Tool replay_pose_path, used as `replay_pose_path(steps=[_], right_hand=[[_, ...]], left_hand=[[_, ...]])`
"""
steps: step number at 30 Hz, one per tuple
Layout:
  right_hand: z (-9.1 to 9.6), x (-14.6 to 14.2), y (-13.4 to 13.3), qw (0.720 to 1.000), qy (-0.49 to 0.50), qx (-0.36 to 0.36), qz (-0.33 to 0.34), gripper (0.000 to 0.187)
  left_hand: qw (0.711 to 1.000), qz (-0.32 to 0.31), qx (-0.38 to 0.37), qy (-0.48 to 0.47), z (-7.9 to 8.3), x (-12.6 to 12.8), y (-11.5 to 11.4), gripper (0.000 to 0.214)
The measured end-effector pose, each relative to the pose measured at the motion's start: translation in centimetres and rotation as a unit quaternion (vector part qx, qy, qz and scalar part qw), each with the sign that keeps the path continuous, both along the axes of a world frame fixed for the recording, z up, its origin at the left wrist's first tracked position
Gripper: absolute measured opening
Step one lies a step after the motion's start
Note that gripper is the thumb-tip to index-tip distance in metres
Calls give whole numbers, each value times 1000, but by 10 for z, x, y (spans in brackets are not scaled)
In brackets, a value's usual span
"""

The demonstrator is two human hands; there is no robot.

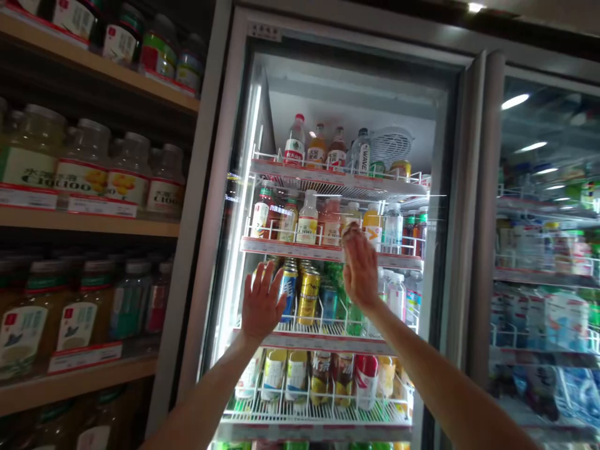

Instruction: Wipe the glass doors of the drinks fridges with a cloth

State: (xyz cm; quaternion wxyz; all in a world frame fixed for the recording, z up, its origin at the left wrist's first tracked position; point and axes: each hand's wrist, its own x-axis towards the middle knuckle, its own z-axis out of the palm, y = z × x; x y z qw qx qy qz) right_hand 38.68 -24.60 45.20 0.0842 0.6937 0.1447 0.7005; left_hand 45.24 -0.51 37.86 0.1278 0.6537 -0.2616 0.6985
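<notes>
A tall glass-door drinks fridge (220, 187) stands in front of me, its wire shelves packed with bottles and cans. My left hand (261, 305) is open with fingers spread, flat against the glass or at the level of the can shelf, beside a blue can (287, 289) and a gold can (308, 297). My right hand (360, 265) is raised higher, fingers together and stretched upward, its tips at the shelf of bottles (307, 220) above. Whether the door is open I cannot tell. Neither hand holds anything.
Wooden shelves (89, 222) at left carry rows of large drink bottles with price tags. A second glass-door fridge (544, 250) stands closed at right. Lower fridge shelves hold more bottles (323, 375).
</notes>
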Motion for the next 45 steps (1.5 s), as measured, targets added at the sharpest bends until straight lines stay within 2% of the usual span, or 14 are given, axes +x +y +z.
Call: replay_pose_path(steps=[3,5,9,15,18,20,22,24,28,30,34,39,42,45], right_hand=[[-11,-2,8,985,83,-151,-7,68],[-5,-2,1,992,57,-114,-23,67],[22,3,-15,991,-101,80,-20,64],[18,-3,-25,996,-8,-81,-39,62],[38,-9,-64,992,-91,66,-52,54],[54,-12,-86,968,-165,183,-46,51],[62,-12,-91,950,-208,229,-40,50],[56,-10,-79,965,-190,178,-32,50],[35,-10,-55,998,-39,-30,-29,56],[36,-12,-59,998,-45,-26,-40,57],[43,-13,-65,985,-136,93,-44,58],[26,-14,-47,997,6,-69,-33,58],[37,-18,-71,997,-62,21,-38,55],[58,-16,-92,973,-159,161,-38,52]], left_hand=[[1000,-2,-1,5,0,-1,0,60],[1000,-2,-3,5,0,-1,0,59],[1000,-1,-9,-2,0,-1,0,56],[1000,17,5,-17,0,1,2,58],[1000,21,9,-19,1,1,3,61],[1000,19,10,-20,1,2,3,63],[1000,14,10,-26,1,2,3,64],[999,8,10,-32,2,3,3,64],[999,4,6,-33,2,3,3,64],[999,4,8,-33,2,3,3,64],[999,3,10,-30,2,5,3,64],[1000,-1,8,-20,-2,4,3,57],[1000,-8,5,3,8,1,10,49],[999,-4,-31,30,37,0,21,45]])
